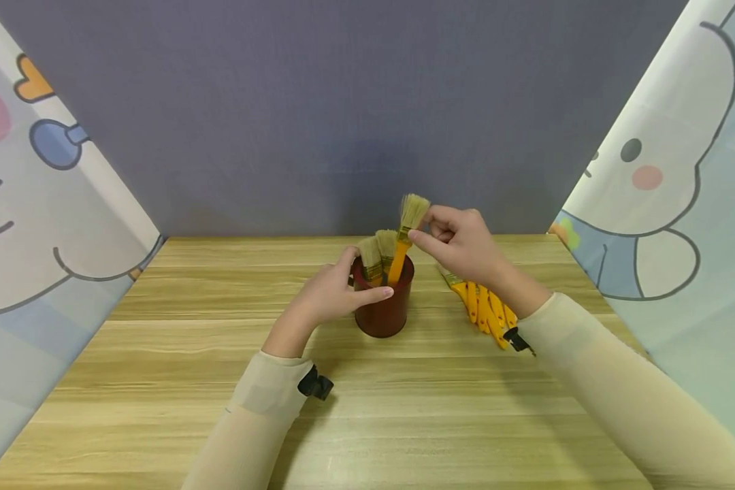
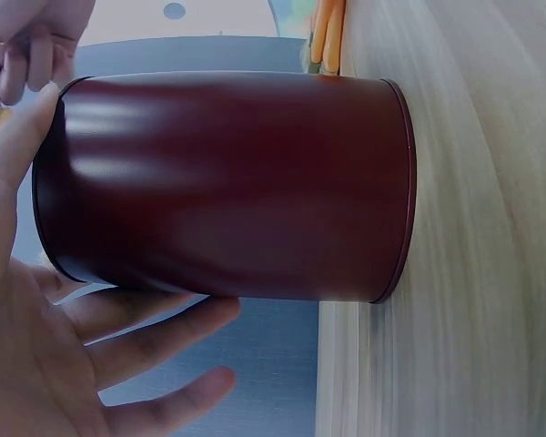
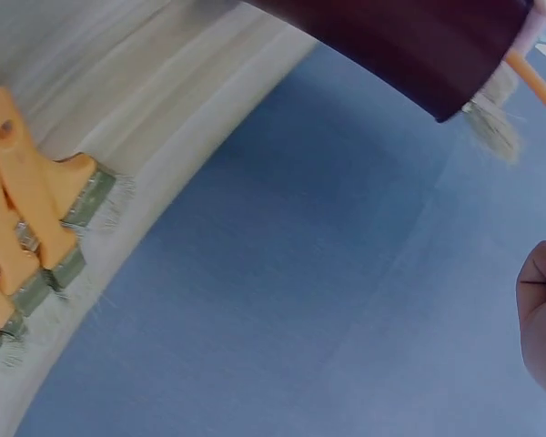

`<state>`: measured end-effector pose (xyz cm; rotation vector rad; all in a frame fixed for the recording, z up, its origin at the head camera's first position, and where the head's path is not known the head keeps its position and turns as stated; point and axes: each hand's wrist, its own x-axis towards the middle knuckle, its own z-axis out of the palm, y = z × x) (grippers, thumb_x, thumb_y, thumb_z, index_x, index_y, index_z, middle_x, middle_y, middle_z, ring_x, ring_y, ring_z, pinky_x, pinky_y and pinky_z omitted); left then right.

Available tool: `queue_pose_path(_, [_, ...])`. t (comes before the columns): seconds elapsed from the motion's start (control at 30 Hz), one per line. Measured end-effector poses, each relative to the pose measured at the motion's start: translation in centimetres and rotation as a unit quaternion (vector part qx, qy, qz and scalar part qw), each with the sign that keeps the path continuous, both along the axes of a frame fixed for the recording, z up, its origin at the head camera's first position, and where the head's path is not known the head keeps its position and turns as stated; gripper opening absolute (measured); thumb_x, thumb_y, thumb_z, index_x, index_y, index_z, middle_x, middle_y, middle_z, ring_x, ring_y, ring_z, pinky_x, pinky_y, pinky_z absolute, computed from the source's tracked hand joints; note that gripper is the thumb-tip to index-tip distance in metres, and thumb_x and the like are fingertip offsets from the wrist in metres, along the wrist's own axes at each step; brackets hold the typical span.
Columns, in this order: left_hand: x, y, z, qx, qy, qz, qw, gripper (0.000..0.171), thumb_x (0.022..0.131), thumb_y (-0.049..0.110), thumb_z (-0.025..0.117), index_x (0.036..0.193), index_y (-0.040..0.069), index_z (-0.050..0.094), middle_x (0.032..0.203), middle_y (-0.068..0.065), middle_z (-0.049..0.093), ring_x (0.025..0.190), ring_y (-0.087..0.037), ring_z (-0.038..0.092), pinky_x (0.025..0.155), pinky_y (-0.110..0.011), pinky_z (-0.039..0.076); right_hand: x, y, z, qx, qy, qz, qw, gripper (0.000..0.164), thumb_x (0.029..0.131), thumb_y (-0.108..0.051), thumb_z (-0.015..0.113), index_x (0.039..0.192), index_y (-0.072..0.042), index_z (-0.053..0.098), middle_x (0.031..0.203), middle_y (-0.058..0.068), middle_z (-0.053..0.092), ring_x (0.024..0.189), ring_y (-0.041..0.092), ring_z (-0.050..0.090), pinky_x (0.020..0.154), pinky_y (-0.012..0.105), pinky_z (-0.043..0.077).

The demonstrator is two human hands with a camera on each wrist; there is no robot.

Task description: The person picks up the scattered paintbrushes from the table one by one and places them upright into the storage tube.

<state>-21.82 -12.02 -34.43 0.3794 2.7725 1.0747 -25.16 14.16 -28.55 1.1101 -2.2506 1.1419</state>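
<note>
Dark-red can (image 1: 382,317), gripped by the left hand (image 1: 329,294) whose spread fingers (image 2: 168,334) only the left-wrist view shows, holds a bristles-up brush (image 1: 399,257) pinched in the right hand (image 1: 467,243); a wood-grain table (image 1: 416,422) lies beneath, a grey backdrop (image 1: 269,109) behind.

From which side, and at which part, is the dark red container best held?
Probably best by the upper wall of the container, just under the opening, coming from the left, as the left hand does, thumb and fingers on opposite sides. It is an upright cylinder; brush heads stick out of its top, and loose brushes lie to its right.
</note>
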Motion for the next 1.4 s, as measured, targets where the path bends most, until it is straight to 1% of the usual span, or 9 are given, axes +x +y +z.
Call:
queue_pose_path(0.1, [-0.1,0.0,0.0,0.002,-0.003,-0.001,1.0000,0.086,0.085,0.080,0.071,0.142,0.023,0.040,0.105,-0.007,0.065,0.082,-0.024,0.063,0.070,-0.038,0.050,0.3,-0.1,0.5,-0.019,0.005,-0.004,1.000,0.016,0.098,-0.006,0.074,0.084,-0.007,0.066,0.057,-0.002,0.029,0.050,0.007,0.021,0.058,0.024,0.032])
queue_pose_path(0.2, [-0.1,-0.1,-0.1,0.003,-0.003,0.001,1.0000,0.088,0.085,0.080,0.071,0.145,0.023,0.040,0.107,-0.006,0.065,0.084,-0.023,0.064,0.072,-0.037,0.051,0.4,-0.2,0.7,-0.012,0.001,-0.003,1.000,0.015,0.099,-0.008,0.073,0.086,-0.009,0.067,0.058,-0.002,0.029,0.049,0.009,0.022,0.058,0.025,0.033])
queue_pose_path(0.43, [0.2,0.1,0.1,0.002,0.001,-0.001,1.0000,0.081,0.086,0.078,0.072,0.136,0.022,0.042,0.101,-0.008,0.066,0.073,-0.021,0.058,0.065,-0.035,0.048,0.5,-1.0,-2.0,0.084,-0.050,0.000,0.995,0.011,0.101,-0.016,0.073,0.091,-0.013,0.072,0.057,-0.008,0.032,0.048,0.005,0.026,0.055,0.025,0.035])
queue_pose_path(0.57, [0.3,0.2,0.0,0.003,0.007,0.000,1.0000,0.075,0.087,0.075,0.073,0.131,0.021,0.043,0.097,-0.006,0.065,0.072,-0.020,0.058,0.064,-0.035,0.047,0.6,-1.4,-3.3,0.147,-0.077,-0.030,0.986,0.010,0.101,-0.020,0.073,0.094,-0.013,0.074,0.055,-0.009,0.036,0.048,0.005,0.029,0.053,0.025,0.032])
queue_pose_path(0.7, [0.2,0.2,0.0,0.001,0.005,0.002,1.0000,0.076,0.088,0.074,0.072,0.132,0.021,0.043,0.096,-0.008,0.065,0.070,-0.020,0.058,0.063,-0.035,0.047,0.5,-1.6,-3.6,0.176,-0.088,-0.063,0.978,0.012,0.100,-0.022,0.072,0.097,-0.012,0.076,0.054,-0.008,0.038,0.048,0.008,0.031,0.053,0.025,0.032])
queue_pose_path(0.97, [0.1,0.2,0.1,-0.001,-0.004,0.003,1.0000,0.076,0.088,0.075,0.072,0.131,0.020,0.043,0.091,-0.009,0.064,0.065,-0.018,0.053,0.060,-0.033,0.043,0.3,-1.7,-3.7,0.172,-0.107,-0.076,0.976,0.017,0.102,-0.025,0.073,0.105,-0.010,0.080,0.054,-0.006,0.040,0.047,0.009,0.033,0.053,0.027,0.036])
queue_pose_path(1.13, [0.1,0.1,0.1,-0.001,-0.006,0.005,1.0000,0.075,0.087,0.076,0.072,0.127,0.020,0.043,0.095,-0.009,0.064,0.069,-0.020,0.057,0.063,-0.034,0.046,0.1,-1.9,-4.1,0.161,-0.117,-0.075,0.977,0.016,0.102,-0.026,0.073,0.104,-0.012,0.080,0.053,-0.007,0.040,0.045,0.009,0.033,0.052,0.027,0.037])
queue_pose_path(1.27, [0.2,0.1,0.1,-0.005,-0.006,0.008,0.9999,0.076,0.086,0.079,0.071,0.127,0.021,0.043,0.094,-0.009,0.064,0.073,-0.021,0.059,0.065,-0.035,0.048,0.1,-2.1,-4.2,0.160,-0.139,-0.083,0.974,0.017,0.101,-0.029,0.075,0.103,-0.013,0.080,0.052,-0.007,0.041,0.045,0.009,0.033,0.049,0.027,0.034])
queue_pose_path(1.4, [0.2,0.1,0.1,-0.006,-0.005,0.007,0.9999,0.076,0.086,0.079,0.071,0.127,0.021,0.044,0.095,-0.008,0.065,0.074,-0.021,0.061,0.067,-0.036,0.050,0.1,-2.4,-4.1,0.150,-0.160,-0.088,0.972,0.016,0.100,-0.031,0.077,0.102,-0.015,0.082,0.054,-0.005,0.046,0.048,0.011,0.038,0.052,0.029,0.038])
